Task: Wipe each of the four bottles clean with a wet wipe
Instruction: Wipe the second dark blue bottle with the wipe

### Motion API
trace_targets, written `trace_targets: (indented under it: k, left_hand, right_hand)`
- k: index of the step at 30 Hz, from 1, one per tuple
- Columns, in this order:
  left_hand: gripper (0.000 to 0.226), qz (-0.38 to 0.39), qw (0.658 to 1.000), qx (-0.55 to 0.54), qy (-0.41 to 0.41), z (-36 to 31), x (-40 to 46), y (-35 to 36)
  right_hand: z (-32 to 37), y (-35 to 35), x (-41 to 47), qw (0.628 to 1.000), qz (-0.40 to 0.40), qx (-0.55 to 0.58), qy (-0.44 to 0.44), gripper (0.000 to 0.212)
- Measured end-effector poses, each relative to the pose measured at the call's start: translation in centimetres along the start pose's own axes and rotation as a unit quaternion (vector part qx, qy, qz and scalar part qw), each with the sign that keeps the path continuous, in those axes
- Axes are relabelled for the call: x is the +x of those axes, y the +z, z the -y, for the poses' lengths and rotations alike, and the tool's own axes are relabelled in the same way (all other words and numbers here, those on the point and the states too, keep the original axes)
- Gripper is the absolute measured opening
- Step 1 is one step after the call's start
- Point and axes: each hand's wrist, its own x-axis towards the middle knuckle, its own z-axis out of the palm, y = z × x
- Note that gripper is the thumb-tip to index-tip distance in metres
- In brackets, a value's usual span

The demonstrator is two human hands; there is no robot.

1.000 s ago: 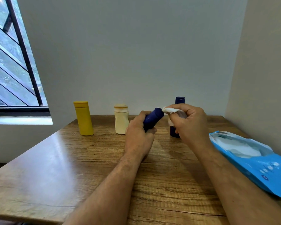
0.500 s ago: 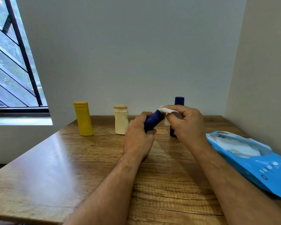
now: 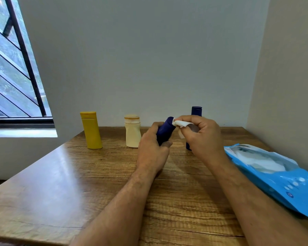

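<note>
My left hand (image 3: 152, 151) grips a dark blue bottle (image 3: 164, 130) above the table, tilted with its top end pointing up and to the right. My right hand (image 3: 202, 137) pinches a white wet wipe (image 3: 181, 123) against that top end. Behind my right hand stands a second dark blue bottle (image 3: 196, 111), mostly hidden, only its cap and a bit of its base showing. A yellow bottle (image 3: 91, 130) stands upright at the back left, and a cream bottle (image 3: 132, 133) stands to its right.
The wooden table (image 3: 64, 178) runs up to a grey wall behind the bottles and a wall on the right. An open blue pack of wet wipes (image 3: 272, 173) lies at the right edge. A barred window is at the far left.
My right hand has slid the wipe a little along the top end of the held blue bottle, and the bottle has turned slightly in my left hand. The other bottles have not moved.
</note>
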Motion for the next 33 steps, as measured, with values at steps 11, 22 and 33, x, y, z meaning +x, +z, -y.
trace_targets:
  k: [11, 22, 33]
  left_hand:
    - [0.056, 0.006, 0.999, 0.033, -0.005, -0.3, -0.2, 0.1]
    - [0.064, 0.03, 0.999, -0.023, 0.024, -0.9, -0.8, 0.0]
    - [0.053, 0.029, 0.998, -0.012, 0.051, -0.7, -1.2, 0.1]
  right_hand:
    - [-0.1, 0.0, 0.1, 1.0, -0.019, -0.002, 0.011, 0.022]
    - [-0.2, 0.1, -0.2, 0.999, -0.012, -0.029, -0.037, 0.026]
    - [-0.9, 0.1, -0.1, 0.992, 0.012, -0.104, -0.075, 0.032]
